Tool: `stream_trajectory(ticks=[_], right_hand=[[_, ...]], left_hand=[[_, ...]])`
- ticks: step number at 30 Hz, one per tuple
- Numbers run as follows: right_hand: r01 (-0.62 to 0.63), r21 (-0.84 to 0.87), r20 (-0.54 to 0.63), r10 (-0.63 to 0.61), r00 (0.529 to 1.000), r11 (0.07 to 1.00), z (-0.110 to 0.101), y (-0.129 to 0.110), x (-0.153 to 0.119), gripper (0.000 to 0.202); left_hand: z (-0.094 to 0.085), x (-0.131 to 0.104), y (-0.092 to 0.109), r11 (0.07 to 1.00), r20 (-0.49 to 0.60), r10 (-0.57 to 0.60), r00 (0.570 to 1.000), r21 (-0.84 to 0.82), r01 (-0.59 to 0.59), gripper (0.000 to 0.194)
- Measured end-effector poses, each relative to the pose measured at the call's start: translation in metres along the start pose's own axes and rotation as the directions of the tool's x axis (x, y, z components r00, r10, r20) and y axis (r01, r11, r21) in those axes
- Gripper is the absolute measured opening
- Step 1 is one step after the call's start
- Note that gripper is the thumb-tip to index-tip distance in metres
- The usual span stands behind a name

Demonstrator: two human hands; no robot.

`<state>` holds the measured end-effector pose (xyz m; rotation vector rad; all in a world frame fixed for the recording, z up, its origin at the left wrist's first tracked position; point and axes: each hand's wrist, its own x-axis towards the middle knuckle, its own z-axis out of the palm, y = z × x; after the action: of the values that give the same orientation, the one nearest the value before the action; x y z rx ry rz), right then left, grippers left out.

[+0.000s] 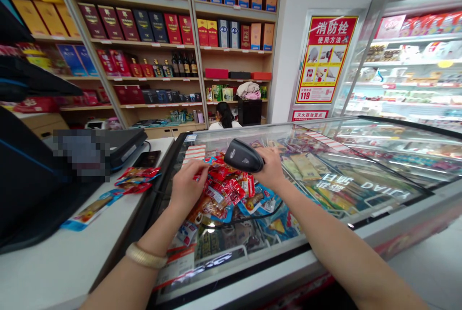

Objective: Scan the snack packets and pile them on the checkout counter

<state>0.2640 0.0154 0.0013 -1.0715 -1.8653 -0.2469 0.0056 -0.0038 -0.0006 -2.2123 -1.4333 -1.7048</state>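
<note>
The right hand gripped the barcode scanner just above the snack packets, which the left hand pinched.

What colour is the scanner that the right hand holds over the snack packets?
The scanner is black with a dark grey sheen, gripped by the right hand; the head view shows it.

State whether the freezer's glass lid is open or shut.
Shut: the glass lid lies flat over the goods, with snack packets piled on it.
</note>
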Motion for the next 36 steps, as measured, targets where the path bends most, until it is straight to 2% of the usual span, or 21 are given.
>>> stream_trajectory(ticks=[3, 6, 9, 12, 16, 20, 23, 26, 28, 32, 34, 36], right_hand=[[-0.044, -0.010, -0.047, 0.044, 0.998, 0.999, 0.002, 0.010, 0.001, 0.027], [-0.071, -0.026, -0.045, 0.070, 0.997, 0.997, 0.004, 0.019, 0.001, 0.028], [-0.095, -0.039, -0.028, 0.094, 0.995, 0.995, 0.006, 0.025, 0.001, 0.029], [-0.103, -0.042, -0.046, 0.101, 0.994, 0.994, 0.006, 0.028, 0.000, 0.033], [-0.083, -0.038, -0.068, 0.081, 0.994, 0.996, 0.005, 0.027, 0.000, 0.032], [-0.077, -0.042, -0.064, 0.074, 0.995, 0.996, 0.007, 0.027, -0.001, 0.029], [-0.081, -0.043, -0.064, 0.078, 0.995, 0.996, 0.009, 0.028, -0.001, 0.027], [-0.086, -0.045, -0.060, 0.084, 0.995, 0.995, 0.010, 0.027, -0.002, 0.025], [-0.088, -0.048, -0.049, 0.086, 0.995, 0.995, 0.011, 0.026, -0.002, 0.024], [-0.078, -0.073, -0.001, 0.078, 0.997, 0.994, 0.011, 0.025, -0.003, 0.025], [-0.064, -0.082, 0.019, 0.066, 0.998, 0.995, 0.011, 0.026, -0.004, 0.027], [-0.054, -0.074, 0.025, 0.056, 0.998, 0.996, 0.012, 0.027, -0.004, 0.028]], left_hand=[[0.010, -0.004, -0.003, 0.992, 0.197, 0.114, 0.974, 0.024, -0.122, 0.017], [0.018, -0.004, -0.006, 0.984, 0.284, 0.177, 0.943, -0.017, -0.179, 0.021], [0.017, -0.004, -0.008, 0.975, 0.307, 0.224, 0.925, -0.063, -0.215, 0.027], [0.010, -0.001, -0.011, 0.975, 0.238, 0.222, 0.945, -0.058, -0.214, 0.029], [-0.002, 0.005, -0.022, 0.995, 0.031, 0.075, 0.997, 0.068, -0.077, 0.031], [-0.023, 0.013, -0.041, 0.964, -0.061, -0.065, 0.996, 0.252, 0.078, 0.036], [-0.044, 0.018, -0.054, 0.865, -0.111, -0.181, 0.977, 0.455, 0.212, 0.041], [-0.060, 0.023, -0.067, 0.702, -0.151, -0.331, 0.931, 0.620, 0.350, 0.051], [-0.063, 0.025, -0.075, 0.612, -0.144, -0.430, 0.891, 0.679, 0.405, 0.058], [-0.059, 0.025, -0.090, 0.508, -0.112, -0.597, 0.795, 0.714, 0.482, 0.063], [-0.057, 0.024, -0.094, 0.454, -0.099, -0.664, 0.741, 0.734, 0.505, 0.060], [-0.056, 0.023, -0.095, 0.414, -0.081, -0.701, 0.708, 0.762, 0.498, 0.055]])
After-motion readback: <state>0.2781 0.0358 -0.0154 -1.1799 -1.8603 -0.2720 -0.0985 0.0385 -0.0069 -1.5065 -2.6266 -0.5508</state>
